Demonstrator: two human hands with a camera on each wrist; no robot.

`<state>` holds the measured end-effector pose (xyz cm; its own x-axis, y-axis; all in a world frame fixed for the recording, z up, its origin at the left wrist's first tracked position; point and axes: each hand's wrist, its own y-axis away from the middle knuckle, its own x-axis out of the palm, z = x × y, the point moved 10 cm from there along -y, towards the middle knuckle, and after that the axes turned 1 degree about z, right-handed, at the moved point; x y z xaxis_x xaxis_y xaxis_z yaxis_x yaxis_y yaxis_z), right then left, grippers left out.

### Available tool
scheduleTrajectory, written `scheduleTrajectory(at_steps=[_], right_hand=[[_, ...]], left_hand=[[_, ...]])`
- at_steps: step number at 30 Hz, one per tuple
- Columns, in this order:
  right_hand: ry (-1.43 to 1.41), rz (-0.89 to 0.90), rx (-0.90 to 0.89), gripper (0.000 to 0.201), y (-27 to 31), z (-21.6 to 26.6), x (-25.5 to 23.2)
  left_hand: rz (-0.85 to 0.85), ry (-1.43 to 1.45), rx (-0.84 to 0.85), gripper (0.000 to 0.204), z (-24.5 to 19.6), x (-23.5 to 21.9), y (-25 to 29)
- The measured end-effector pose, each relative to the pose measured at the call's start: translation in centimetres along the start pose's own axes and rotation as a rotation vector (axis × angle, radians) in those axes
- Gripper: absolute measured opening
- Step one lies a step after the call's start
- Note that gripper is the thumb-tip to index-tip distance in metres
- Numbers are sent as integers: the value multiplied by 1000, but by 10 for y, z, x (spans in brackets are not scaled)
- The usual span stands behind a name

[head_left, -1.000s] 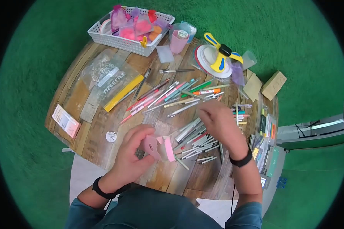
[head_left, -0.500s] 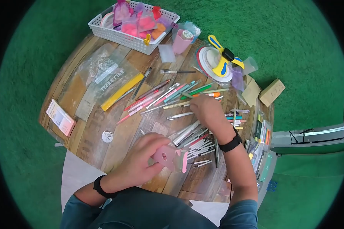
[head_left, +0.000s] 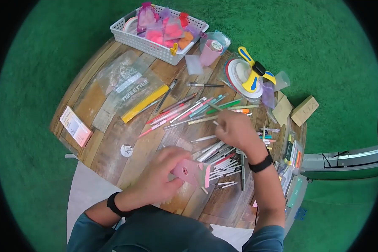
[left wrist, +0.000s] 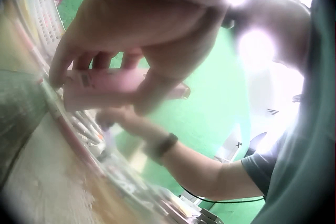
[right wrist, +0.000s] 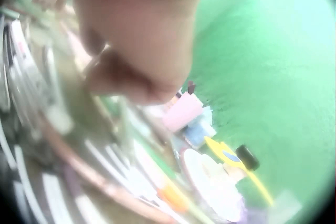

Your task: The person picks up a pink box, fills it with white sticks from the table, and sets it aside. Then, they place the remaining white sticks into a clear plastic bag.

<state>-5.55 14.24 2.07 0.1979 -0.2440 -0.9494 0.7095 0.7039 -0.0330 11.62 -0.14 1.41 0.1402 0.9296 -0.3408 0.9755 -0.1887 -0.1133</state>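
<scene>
My left hand (head_left: 157, 176) grips a small pink cardboard box (head_left: 185, 171), thumb on the near side and fingers on the far side. The box's open end and flap face right, toward the pens. In the left wrist view the box (left wrist: 105, 87) lies across the curled fingers. My right hand (head_left: 235, 129), fingers bent together, is over the pen pile and pinches a slim white pen (head_left: 216, 123), of which only the tip shows. The right wrist view is blurred there. Grey and white pens (head_left: 224, 168) lie below that hand; coloured pens (head_left: 185, 110) are fanned beyond it.
A white basket (head_left: 155, 51) of pouches stands at the far edge, near a pink cup (head_left: 208, 56). A yellow three-armed tool (head_left: 252, 82) sits on round plates. A plastic bag (head_left: 132, 84), a small card pack (head_left: 76, 127) and a wooden block (head_left: 305, 111) lie around.
The left hand has brought the box slightly right and turned it, its marked side now showing. My right hand shifted left over the pens, then back a little right. The view also shifted slightly.
</scene>
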Motion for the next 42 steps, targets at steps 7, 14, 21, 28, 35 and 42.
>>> scheduleTrajectory(at_steps=[7,14,21,28,35,42], right_hand=[[-604,-154,80,10,81,68,-72],[-371,-115,-62,19,116,123,-71],[-237,8,-183,20,118,143,-69],[-220,-83,-176,15,108,143,-76],[-507,-155,-72,22,107,129,-82],[-352,-208,130,12,87,39,-64]], left_hand=[[-85,-112,-11,67,9,-8,2],[-104,-3,-17,69,10,4,5],[-22,235,-14,72,21,26,3],[-32,107,65,71,-3,26,-5],[-1,226,-8,70,16,30,2],[-87,-65,90,69,-5,2,1]])
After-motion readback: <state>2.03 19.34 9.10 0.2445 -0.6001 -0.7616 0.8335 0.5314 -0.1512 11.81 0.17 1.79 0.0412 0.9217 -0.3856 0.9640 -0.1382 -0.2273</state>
